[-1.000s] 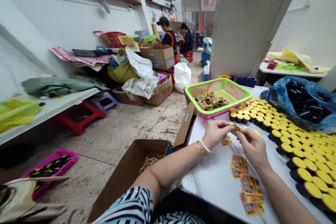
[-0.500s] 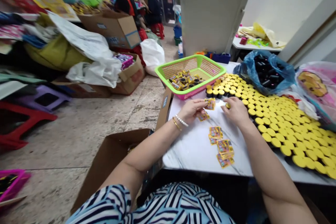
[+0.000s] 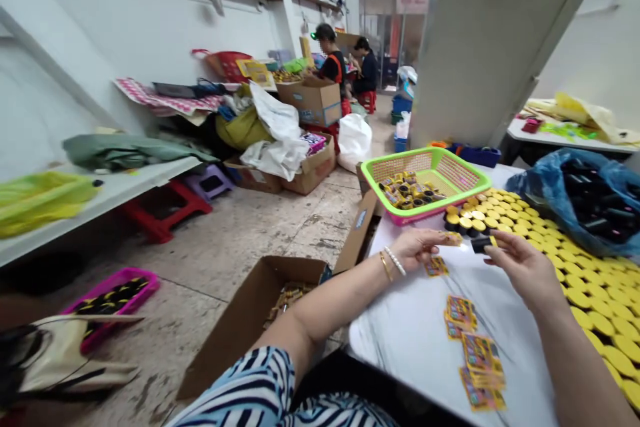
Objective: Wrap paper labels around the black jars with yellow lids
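Observation:
My left hand (image 3: 419,248) pinches a small printed yellow label (image 3: 451,239) above the white table. In my right hand (image 3: 527,268) is a small black cylinder with a yellow cap (image 3: 483,245), gripped at its capped end and tipped on its side. The label and the cylinder are close together, with a narrow gap between them. Another label (image 3: 436,266) lies just below my left hand, and several more labels (image 3: 480,360) are piled nearer my body. Rows of upright yellow-capped cylinders (image 3: 580,297) stand to the right, partly behind my right hand.
A green-rimmed basket (image 3: 477,181) holding labelled cylinders sits at the table's far end. Behind the rows is a blue plastic bag (image 3: 537,177) of black pieces. An open cardboard box (image 3: 225,333) stands on the floor at left. Two people sit working in the background.
My view has swung left, so the table appears further right. My right hand has lifted a capped cylinder and brought it on its side toward the label, which my left hand still holds.

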